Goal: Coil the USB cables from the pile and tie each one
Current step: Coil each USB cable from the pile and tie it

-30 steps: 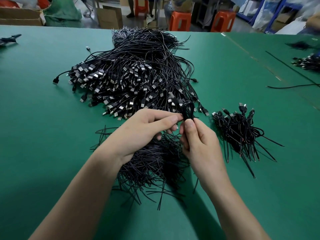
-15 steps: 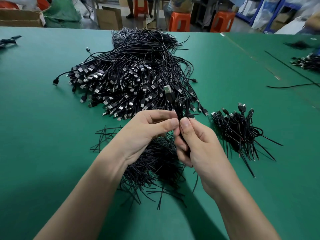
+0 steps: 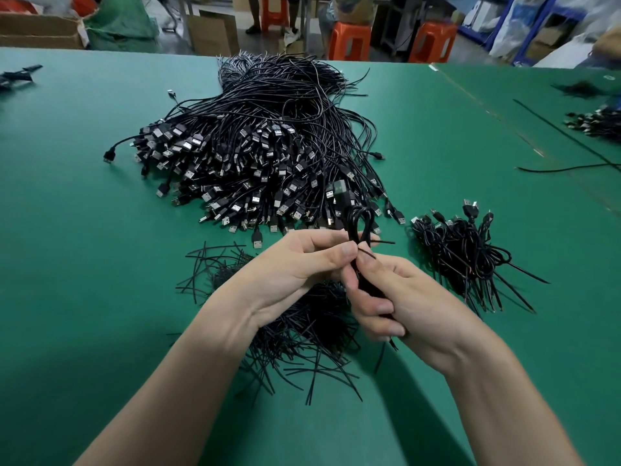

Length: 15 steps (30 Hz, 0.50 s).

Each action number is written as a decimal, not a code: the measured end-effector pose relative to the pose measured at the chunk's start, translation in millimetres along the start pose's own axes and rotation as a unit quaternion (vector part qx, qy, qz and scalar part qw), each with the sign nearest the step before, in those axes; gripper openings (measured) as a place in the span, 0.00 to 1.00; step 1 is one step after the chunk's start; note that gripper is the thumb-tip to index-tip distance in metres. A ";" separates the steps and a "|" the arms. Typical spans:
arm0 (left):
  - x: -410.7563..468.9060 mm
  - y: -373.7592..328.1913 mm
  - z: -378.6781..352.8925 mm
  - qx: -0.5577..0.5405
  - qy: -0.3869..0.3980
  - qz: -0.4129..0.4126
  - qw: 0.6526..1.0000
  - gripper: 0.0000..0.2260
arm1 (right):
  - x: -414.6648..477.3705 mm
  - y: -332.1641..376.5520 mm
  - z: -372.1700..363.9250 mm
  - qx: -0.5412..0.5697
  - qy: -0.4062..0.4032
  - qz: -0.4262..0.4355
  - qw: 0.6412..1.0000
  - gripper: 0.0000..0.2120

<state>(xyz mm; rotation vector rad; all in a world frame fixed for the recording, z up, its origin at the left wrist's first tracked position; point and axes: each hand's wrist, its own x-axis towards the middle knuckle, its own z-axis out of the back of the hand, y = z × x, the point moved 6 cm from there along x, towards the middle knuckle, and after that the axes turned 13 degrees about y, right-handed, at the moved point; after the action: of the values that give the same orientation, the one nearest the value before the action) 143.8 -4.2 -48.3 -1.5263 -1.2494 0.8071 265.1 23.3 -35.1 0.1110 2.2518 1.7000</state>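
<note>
Our left fingers (image 3: 339,255) pinch the coiled cable (image 3: 360,219) just under its loop, and our right fingers (image 3: 378,309) curl round its lower part. We hold it above the counter (image 3: 84,237), between the pile (image 3: 268,156) and the loose ties (image 3: 312,331). Tied cables (image 3: 467,253) lie to the right.

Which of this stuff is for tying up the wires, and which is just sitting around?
For the job: the cable pile, the coiled cable held by the left hand and right hand, the loose ties, the tied bundles.
Just lying about: the orange stools, the cardboard box.
</note>
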 end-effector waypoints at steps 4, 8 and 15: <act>1.3 5.5 -3.7 -0.031 0.000 -0.003 1.000 0.07 | 0.5 -6.0 -6.9 0.097 0.061 0.001 0.993 0.18; 3.2 -0.4 -5.2 -0.027 -0.007 -0.009 1.000 0.10 | 1.3 -3.0 -13.3 0.182 0.098 0.040 0.978 0.15; 0.4 -17.8 -5.1 0.127 -0.065 -0.022 0.989 0.17 | -1.6 0.4 -7.5 0.080 -0.028 0.070 0.994 0.13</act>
<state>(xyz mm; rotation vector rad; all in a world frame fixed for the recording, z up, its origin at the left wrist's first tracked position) 142.8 -5.1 -29.8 -1.2536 -1.2179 1.0096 264.3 16.1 -32.6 0.3559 2.3845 1.5590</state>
